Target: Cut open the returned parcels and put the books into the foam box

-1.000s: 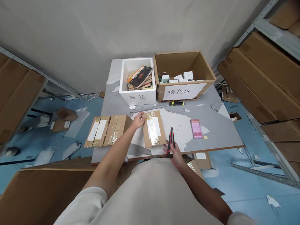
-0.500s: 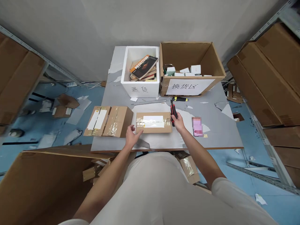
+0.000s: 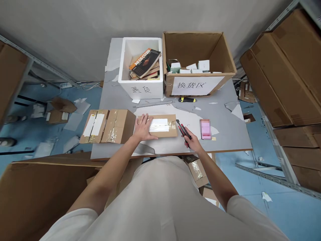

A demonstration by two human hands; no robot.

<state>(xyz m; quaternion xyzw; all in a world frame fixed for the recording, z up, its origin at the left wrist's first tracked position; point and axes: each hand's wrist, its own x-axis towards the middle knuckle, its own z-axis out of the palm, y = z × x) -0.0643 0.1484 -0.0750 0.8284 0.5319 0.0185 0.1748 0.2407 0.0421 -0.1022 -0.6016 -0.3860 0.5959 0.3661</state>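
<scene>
My left hand (image 3: 143, 128) lies flat with fingers spread over the left end of a taped cardboard box (image 3: 172, 133), which has a white label on top. In my right hand (image 3: 192, 140) is a red and black utility knife (image 3: 184, 131). Its tip points up and left, close to the right end of that box; whether the two touch I cannot tell. Left of my left hand stand two more taped boxes side by side, a plain one (image 3: 116, 125) and one with white labels (image 3: 94, 125).
Behind are a white foam box (image 3: 147, 91) of books and a large carton (image 3: 198, 35) holding small white boxes. A yellow and black knife (image 3: 187, 99) and a phone (image 3: 205, 129) lie on the table (image 3: 230, 140). A big open carton (image 3: 45, 194) stands front left.
My left hand has moved from the box's front left edge onto its top. My right hand has tilted the utility knife, its tip now leaning left toward the box's right end. The view has shifted slightly.
</scene>
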